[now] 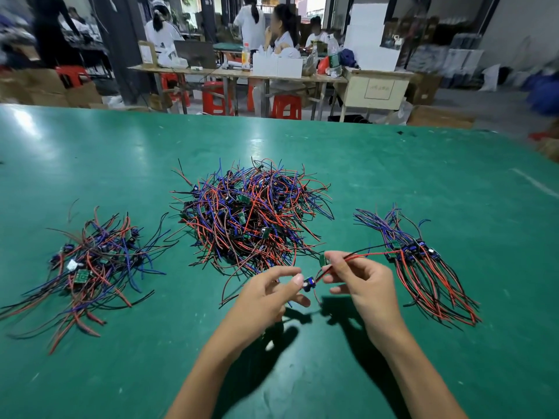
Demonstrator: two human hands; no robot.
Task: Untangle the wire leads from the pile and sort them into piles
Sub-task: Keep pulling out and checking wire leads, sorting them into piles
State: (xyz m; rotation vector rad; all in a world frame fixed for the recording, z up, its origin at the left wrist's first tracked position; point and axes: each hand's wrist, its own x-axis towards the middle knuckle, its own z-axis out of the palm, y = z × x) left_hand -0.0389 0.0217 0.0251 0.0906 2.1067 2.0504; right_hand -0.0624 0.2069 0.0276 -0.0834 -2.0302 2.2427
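Note:
A big tangled pile (254,213) of red, blue and black wire leads with small green boards lies mid-table. A looser sorted pile (93,261) sits to the left, and a neat aligned bundle (423,267) lies to the right. Just in front of the big pile, my left hand (272,294) pinches a small blue component (308,283) at the end of one wire lead. My right hand (363,282) grips that lead's red and black wires (357,257), which run off toward the right bundle. A small green board (324,260) shows at my right fingertips.
The green table mat (393,176) stretches wide around the piles. Beyond its far edge stand wooden work tables (242,74), red stools (286,107), cardboard boxes (438,116) and several people at work.

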